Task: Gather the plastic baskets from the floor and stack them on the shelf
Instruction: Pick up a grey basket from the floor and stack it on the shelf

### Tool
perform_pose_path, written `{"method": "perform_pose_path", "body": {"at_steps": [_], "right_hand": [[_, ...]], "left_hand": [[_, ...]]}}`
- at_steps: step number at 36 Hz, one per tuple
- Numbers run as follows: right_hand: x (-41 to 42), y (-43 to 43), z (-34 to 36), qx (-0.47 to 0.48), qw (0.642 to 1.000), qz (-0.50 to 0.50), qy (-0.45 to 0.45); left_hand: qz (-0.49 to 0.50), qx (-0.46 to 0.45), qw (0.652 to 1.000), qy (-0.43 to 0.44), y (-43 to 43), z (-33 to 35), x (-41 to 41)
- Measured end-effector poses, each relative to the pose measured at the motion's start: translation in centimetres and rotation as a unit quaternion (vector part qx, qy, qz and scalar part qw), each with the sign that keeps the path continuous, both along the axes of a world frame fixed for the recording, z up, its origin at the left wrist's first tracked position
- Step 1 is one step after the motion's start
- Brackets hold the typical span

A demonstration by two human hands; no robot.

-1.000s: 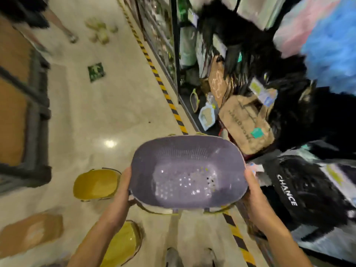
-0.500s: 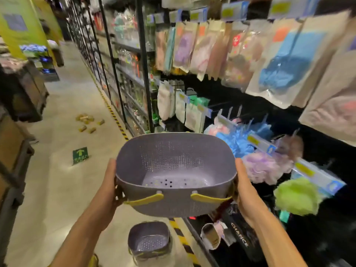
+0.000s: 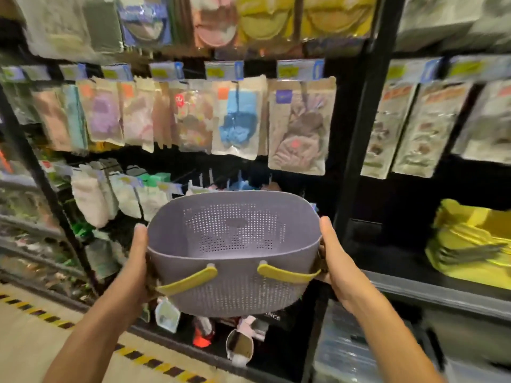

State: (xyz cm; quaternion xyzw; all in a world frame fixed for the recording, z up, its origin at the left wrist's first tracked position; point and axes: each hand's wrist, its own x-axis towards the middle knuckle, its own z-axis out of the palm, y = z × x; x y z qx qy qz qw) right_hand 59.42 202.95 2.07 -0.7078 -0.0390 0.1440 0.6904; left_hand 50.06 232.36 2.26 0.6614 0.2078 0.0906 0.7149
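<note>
I hold a purple perforated plastic basket [image 3: 235,283] with yellow handles at chest height in front of a store rack. My left hand [image 3: 139,255] grips its left end, thumb over the rim. My right hand [image 3: 333,254] grips its right end the same way. The basket is tilted slightly toward me and is empty. To the right, a stack of yellow baskets [image 3: 470,244] rests on a dark shelf [image 3: 409,288].
Packaged goods [image 3: 237,120] hang on hooks behind the basket. A black upright post [image 3: 356,134] divides the rack sections. Bags and small items crowd the bottom shelf [image 3: 210,333]. A yellow-black striped line [image 3: 154,360] marks the floor edge.
The view has risen from the floor and swung right toward the rack. The basket stays gripped in both hands and has come up with me; the floor baskets are out of sight.
</note>
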Motion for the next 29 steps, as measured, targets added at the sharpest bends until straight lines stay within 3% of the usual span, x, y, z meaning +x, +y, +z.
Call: {"method": "perform_pose_path", "body": {"at_steps": [8, 15, 19, 23, 29], "right_hand": [[-5.8, -8.6, 0.6, -0.025, 0.988, -0.150, 0.017], [-11.9, -18.1, 0.0, -0.008, 0.956, -0.292, 0.018], [-15.9, -24.3, -0.3, -0.007, 0.923, -0.383, 0.024], [-20.5, -30.1, -0.5, -0.016, 0.879, -0.475, 0.043], [-28.3, -38.4, -0.2, -0.008, 0.831, -0.555, 0.025]], "left_hand": [[-0.143, 0.003, 0.990, 0.000, -6.7, -0.4, 3.6], [-0.269, 0.004, 0.963, 0.003, -17.7, -0.5, 6.1], [-0.350, -0.010, 0.937, 0.010, -25.3, -0.7, 6.9], [-0.466, -0.009, 0.884, 0.026, -33.4, -0.7, 6.7], [-0.542, 0.020, 0.840, 0.019, -46.9, -1.3, 4.4]]}}
